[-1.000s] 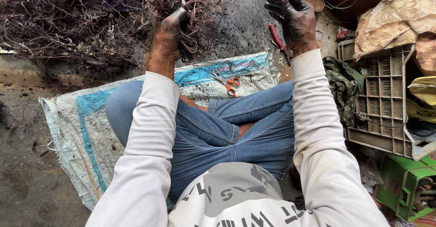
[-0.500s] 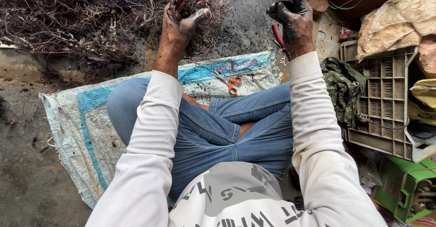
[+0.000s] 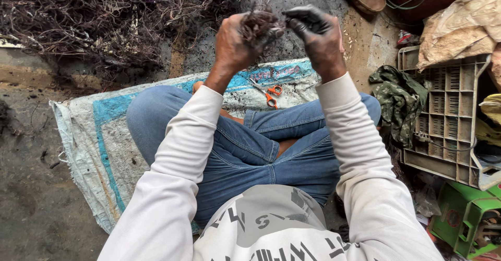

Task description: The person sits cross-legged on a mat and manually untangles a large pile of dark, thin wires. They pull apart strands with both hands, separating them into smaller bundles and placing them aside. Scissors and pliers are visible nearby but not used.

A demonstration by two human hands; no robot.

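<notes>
While soot-blackened fingers [image 3: 271, 34] of the left hand [image 3: 235, 47] close round a wire clump [image 3: 258, 23], the right hand [image 3: 318, 42] pinches its edge, fingers curled. Clump sits above the orange-handled scissors [image 3: 270, 95]; likely light, springy, prickly, best gripped at its dense core. Wire pile [image 3: 104, 15] lies left of scissors.

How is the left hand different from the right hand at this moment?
The left hand is closed around a small bunch of dark wire; the right hand only pinches at that bunch with its fingertips. The right hand looks blacker with dirt, the left browner. Both are raised together above the lap, in white sleeves.
</notes>
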